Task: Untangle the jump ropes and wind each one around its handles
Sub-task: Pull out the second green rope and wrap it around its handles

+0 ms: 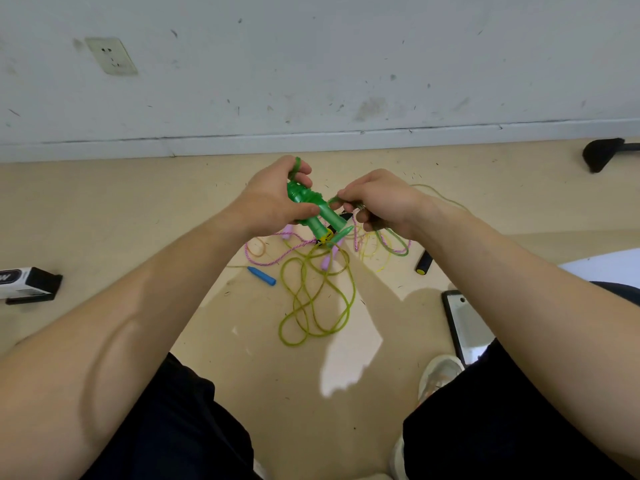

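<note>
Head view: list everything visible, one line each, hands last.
green handles: two, green, held above the floor
green rope: one, green, wound round those handles
yellow-green rope: one, yellow-green, looped on floor
pink rope: one, pink, floor, tangled
lilac handles: two, lilac, by the pink rope
blue handle: one, blue, floor left of loops
black handle: one, black, floor right
phone: one, black, floor right
box: one, black-white, floor left
socket: one, white, wall
left hand: one, grips green handles
right hand: one, pinches green rope

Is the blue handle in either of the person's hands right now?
No, the blue handle lies on the floor, while the left hand grips the green handles and the right hand pinches green rope.
</note>
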`<state>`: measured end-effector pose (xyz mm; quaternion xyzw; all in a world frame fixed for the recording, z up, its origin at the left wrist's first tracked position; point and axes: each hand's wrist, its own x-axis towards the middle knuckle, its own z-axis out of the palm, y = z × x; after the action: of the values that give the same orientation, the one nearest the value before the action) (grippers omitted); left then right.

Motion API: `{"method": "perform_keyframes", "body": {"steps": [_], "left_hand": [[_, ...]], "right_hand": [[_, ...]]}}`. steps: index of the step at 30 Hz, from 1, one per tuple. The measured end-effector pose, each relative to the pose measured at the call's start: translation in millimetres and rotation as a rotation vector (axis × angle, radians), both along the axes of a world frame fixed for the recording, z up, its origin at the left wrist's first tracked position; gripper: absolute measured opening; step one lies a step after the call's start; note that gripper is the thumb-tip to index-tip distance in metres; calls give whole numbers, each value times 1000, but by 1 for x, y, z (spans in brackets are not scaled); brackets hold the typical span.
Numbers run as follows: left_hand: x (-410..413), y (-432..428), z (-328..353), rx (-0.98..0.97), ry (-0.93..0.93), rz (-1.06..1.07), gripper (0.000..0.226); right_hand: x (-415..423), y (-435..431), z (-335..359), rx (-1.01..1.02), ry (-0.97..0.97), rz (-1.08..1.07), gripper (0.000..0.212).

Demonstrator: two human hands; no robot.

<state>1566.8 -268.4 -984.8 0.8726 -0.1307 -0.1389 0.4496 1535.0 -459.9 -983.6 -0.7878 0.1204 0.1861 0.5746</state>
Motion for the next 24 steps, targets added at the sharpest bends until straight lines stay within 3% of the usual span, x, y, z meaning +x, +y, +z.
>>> {"method": "perform_keyframes", "body": {"steps": [5, 10, 17, 24], "left_hand": [[4, -1, -11, 96, -198, 80, 60], [2, -8, -20, 10, -262, 209, 58], [8, -4, -16, -265, -114, 413, 56], [7, -3, -6, -633, 188, 508, 50]], "right_hand": [[-10, 18, 3, 143, -4, -123, 26], [-21, 35, -2, 191, -79, -188, 20], [-23, 31, -5, 125, -233, -211, 26], [-23, 26, -16, 128, -104, -145, 34]]}}
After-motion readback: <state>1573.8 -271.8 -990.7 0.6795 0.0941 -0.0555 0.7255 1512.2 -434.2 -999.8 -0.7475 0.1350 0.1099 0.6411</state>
